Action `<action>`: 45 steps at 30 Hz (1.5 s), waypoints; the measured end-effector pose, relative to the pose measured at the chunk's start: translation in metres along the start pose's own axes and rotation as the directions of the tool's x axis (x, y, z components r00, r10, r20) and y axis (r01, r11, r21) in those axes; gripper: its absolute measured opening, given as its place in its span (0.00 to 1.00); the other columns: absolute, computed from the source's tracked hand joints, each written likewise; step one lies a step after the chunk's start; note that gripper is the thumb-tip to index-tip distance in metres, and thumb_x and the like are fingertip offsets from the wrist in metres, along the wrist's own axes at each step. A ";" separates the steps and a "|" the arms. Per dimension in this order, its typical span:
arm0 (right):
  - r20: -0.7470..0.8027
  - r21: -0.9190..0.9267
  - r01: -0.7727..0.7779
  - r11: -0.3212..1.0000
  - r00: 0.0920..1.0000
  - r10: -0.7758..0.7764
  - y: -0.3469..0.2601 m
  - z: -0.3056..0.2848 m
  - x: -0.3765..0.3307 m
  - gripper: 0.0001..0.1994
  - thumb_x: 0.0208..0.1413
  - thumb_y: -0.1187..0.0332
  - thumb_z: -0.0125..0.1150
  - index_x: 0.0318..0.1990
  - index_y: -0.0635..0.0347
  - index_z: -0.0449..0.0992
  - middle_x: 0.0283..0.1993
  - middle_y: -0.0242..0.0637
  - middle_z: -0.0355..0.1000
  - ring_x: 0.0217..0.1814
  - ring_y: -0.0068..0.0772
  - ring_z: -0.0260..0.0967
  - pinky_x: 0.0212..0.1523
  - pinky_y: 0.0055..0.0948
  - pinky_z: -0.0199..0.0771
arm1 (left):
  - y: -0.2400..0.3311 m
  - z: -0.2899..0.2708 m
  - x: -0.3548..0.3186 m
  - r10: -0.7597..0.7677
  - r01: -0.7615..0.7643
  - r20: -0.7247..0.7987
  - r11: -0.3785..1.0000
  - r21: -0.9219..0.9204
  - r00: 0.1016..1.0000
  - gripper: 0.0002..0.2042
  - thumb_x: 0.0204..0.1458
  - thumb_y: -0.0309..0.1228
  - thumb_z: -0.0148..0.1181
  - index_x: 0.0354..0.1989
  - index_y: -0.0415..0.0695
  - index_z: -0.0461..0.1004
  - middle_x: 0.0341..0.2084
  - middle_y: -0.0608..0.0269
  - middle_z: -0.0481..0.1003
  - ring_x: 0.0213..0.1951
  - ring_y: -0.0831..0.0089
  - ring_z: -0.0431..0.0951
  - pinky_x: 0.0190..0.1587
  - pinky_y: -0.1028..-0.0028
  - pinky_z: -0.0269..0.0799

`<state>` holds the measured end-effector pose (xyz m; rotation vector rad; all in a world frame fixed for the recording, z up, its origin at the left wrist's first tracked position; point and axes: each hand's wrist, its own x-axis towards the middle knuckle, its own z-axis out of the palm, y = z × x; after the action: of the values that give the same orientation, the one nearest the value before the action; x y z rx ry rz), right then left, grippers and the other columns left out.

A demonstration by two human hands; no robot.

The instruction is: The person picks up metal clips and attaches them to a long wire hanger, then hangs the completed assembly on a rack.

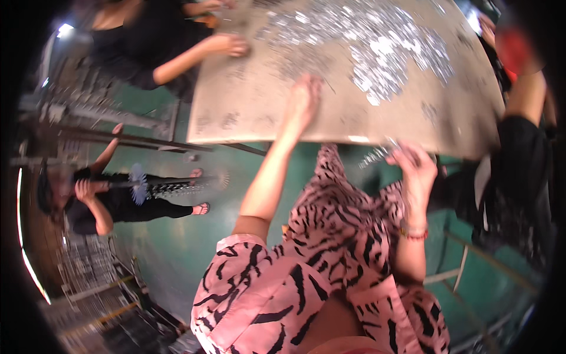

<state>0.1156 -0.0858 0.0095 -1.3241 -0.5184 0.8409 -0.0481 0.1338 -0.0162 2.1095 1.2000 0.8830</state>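
Observation:
My left hand (303,101) rests over the near part of the tabletop, fingers curled together. A thin dark sliver shows beside its fingertips; what they hold, if anything, is too blurred to name. Just off the table's near edge, my right hand (414,165) pinches a short row of small shiny metal pieces (375,156), which hangs out to the left of the fingers above my lap. Beyond my left hand, a large spread of flat silvery metal pieces (380,56) covers the far middle of the table (236,112).
Across the table's left corner, a co-worker's hand (231,45) lies near the edge. Another person in black (512,177) is close on my right. Further left, a person holds a rod with a blue round bristled piece (138,184). Metal racks (88,265) stand beyond the green floor.

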 end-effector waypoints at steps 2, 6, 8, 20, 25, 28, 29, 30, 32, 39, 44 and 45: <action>0.041 0.032 0.035 0.999 0.999 -0.036 0.008 -0.001 0.003 0.11 0.48 0.81 0.60 0.41 0.72 0.73 0.36 0.41 0.73 0.31 0.28 0.72 0.35 0.23 0.73 | 0.003 0.016 0.002 0.050 -0.047 -0.053 0.998 0.048 0.997 0.10 0.55 0.33 0.50 0.36 0.40 0.73 0.24 0.52 0.75 0.27 0.62 0.78 0.33 0.66 0.71; 0.048 0.081 0.071 0.994 0.996 -0.075 0.018 -0.016 0.004 0.10 0.47 0.81 0.62 0.39 0.70 0.74 0.33 0.41 0.75 0.29 0.28 0.74 0.33 0.21 0.74 | -0.013 0.056 0.042 -0.230 0.229 -0.008 0.969 -0.093 0.973 0.13 0.55 0.35 0.52 0.36 0.36 0.73 0.23 0.56 0.75 0.25 0.69 0.78 0.30 0.70 0.72; 0.075 0.136 0.055 0.989 0.995 -0.065 0.017 -0.009 -0.001 0.08 0.47 0.82 0.61 0.37 0.69 0.75 0.32 0.40 0.76 0.29 0.26 0.75 0.31 0.20 0.75 | -0.065 0.057 0.060 -0.184 0.169 -0.069 0.970 -0.176 0.981 0.13 0.54 0.35 0.54 0.35 0.34 0.73 0.24 0.56 0.75 0.25 0.69 0.76 0.29 0.71 0.71; 0.064 0.102 0.125 0.987 0.989 -0.132 0.021 -0.016 -0.006 0.05 0.50 0.79 0.58 0.35 0.68 0.75 0.29 0.36 0.75 0.27 0.20 0.73 0.28 0.17 0.73 | -0.082 0.001 0.073 -0.088 -0.123 0.316 0.798 0.590 0.945 0.10 0.48 0.28 0.56 0.29 0.31 0.76 0.16 0.57 0.74 0.19 0.70 0.73 0.27 0.68 0.70; 0.066 0.094 0.116 0.989 0.990 -0.123 0.011 -0.013 -0.005 0.05 0.49 0.78 0.59 0.35 0.69 0.75 0.28 0.36 0.75 0.26 0.19 0.72 0.27 0.18 0.73 | -0.088 -0.003 0.077 -0.259 0.210 0.151 0.937 0.279 0.954 0.08 0.51 0.26 0.55 0.24 0.35 0.74 0.14 0.62 0.72 0.17 0.79 0.71 0.23 0.78 0.67; 0.064 0.109 0.117 0.987 0.990 -0.124 0.009 -0.009 -0.005 0.05 0.49 0.78 0.59 0.34 0.69 0.75 0.28 0.36 0.75 0.26 0.19 0.72 0.26 0.18 0.73 | -0.100 0.002 0.084 -0.228 0.243 0.098 0.952 -0.189 0.969 0.06 0.53 0.24 0.55 0.34 0.34 0.73 0.20 0.59 0.75 0.22 0.77 0.74 0.23 0.77 0.68; 0.042 0.109 0.115 0.987 0.992 -0.120 0.009 -0.011 -0.003 0.05 0.49 0.78 0.59 0.34 0.69 0.75 0.28 0.36 0.75 0.25 0.19 0.72 0.26 0.18 0.73 | -0.076 0.011 0.080 -0.210 0.231 0.096 0.903 -0.363 0.973 0.05 0.55 0.22 0.52 0.35 0.32 0.70 0.22 0.59 0.75 0.22 0.77 0.74 0.25 0.80 0.71; 0.035 0.117 0.116 0.986 0.992 -0.121 0.009 -0.013 -0.002 0.05 0.49 0.78 0.59 0.34 0.69 0.75 0.28 0.36 0.75 0.25 0.19 0.72 0.26 0.18 0.73 | -0.056 0.013 0.077 -0.205 0.227 0.100 0.906 -0.357 0.974 0.05 0.55 0.22 0.52 0.35 0.32 0.70 0.22 0.59 0.75 0.22 0.77 0.74 0.25 0.80 0.71; 0.063 0.059 0.105 0.993 0.992 -0.108 0.008 -0.019 -0.004 0.06 0.49 0.81 0.59 0.36 0.70 0.75 0.31 0.35 0.74 0.29 0.20 0.72 0.31 0.18 0.73 | -0.023 0.021 0.065 -0.120 0.182 0.151 0.831 -0.525 0.981 0.04 0.54 0.23 0.53 0.33 0.34 0.71 0.24 0.57 0.75 0.24 0.77 0.75 0.28 0.80 0.74; -0.030 0.057 0.080 0.995 0.996 -0.079 0.025 -0.024 -0.003 0.04 0.49 0.79 0.60 0.34 0.69 0.76 0.30 0.34 0.74 0.27 0.19 0.72 0.29 0.17 0.72 | 0.105 0.030 -0.053 0.129 0.231 0.505 0.775 -0.588 0.853 0.04 0.53 0.26 0.56 0.33 0.39 0.71 0.32 0.63 0.74 0.39 0.75 0.72 0.48 0.74 0.65; -0.089 0.144 0.148 0.978 0.987 -0.136 0.031 -0.022 -0.005 0.03 0.50 0.79 0.58 0.33 0.68 0.75 0.29 0.33 0.74 0.26 0.18 0.72 0.27 0.16 0.72 | 0.105 0.052 -0.088 0.209 0.023 0.390 0.858 -0.513 0.897 0.03 0.49 0.23 0.59 0.32 0.41 0.74 0.42 0.58 0.67 0.47 0.69 0.67 0.50 0.73 0.63; -0.081 0.152 0.144 0.978 0.988 -0.133 0.029 -0.022 -0.005 0.04 0.50 0.79 0.58 0.34 0.69 0.75 0.29 0.33 0.74 0.26 0.18 0.71 0.27 0.16 0.72 | 0.104 0.057 -0.090 0.222 -0.026 0.361 0.880 -0.474 0.906 0.03 0.49 0.24 0.60 0.31 0.41 0.74 0.42 0.57 0.68 0.46 0.66 0.68 0.49 0.71 0.63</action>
<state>0.1222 -0.1027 -0.0228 -1.1542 -0.4730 0.7026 0.0145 -0.0006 -0.0005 1.8617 0.5688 0.6541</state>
